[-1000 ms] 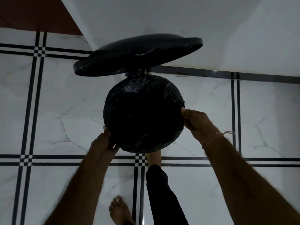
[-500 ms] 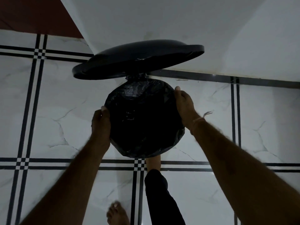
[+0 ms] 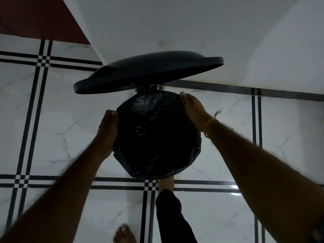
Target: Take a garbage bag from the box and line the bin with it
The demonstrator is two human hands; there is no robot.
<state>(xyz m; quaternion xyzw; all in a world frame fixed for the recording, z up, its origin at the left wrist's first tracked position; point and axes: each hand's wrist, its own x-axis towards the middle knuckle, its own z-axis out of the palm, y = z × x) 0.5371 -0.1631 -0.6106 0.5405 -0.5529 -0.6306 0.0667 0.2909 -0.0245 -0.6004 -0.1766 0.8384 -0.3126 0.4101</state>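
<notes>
A round bin stands on the floor, seen from above, its opening covered by a black garbage bag folded over the rim. The dark lid is raised and tilts back behind the bin. My left hand presses against the bag at the left side of the rim. My right hand grips the bag's edge at the upper right of the rim. A foot at the bin's front base is partly hidden under the bin. The bag box is not in view.
White marble floor tiles with black stripe borders surround the bin. A white wall rises just behind the lid. My other bare foot stands at the bottom edge. A dark red surface fills the top left corner.
Both hands slid along the bag-covered rim from the near side toward the back: the left up the left side, the right to the upper right. The lid stayed raised.
</notes>
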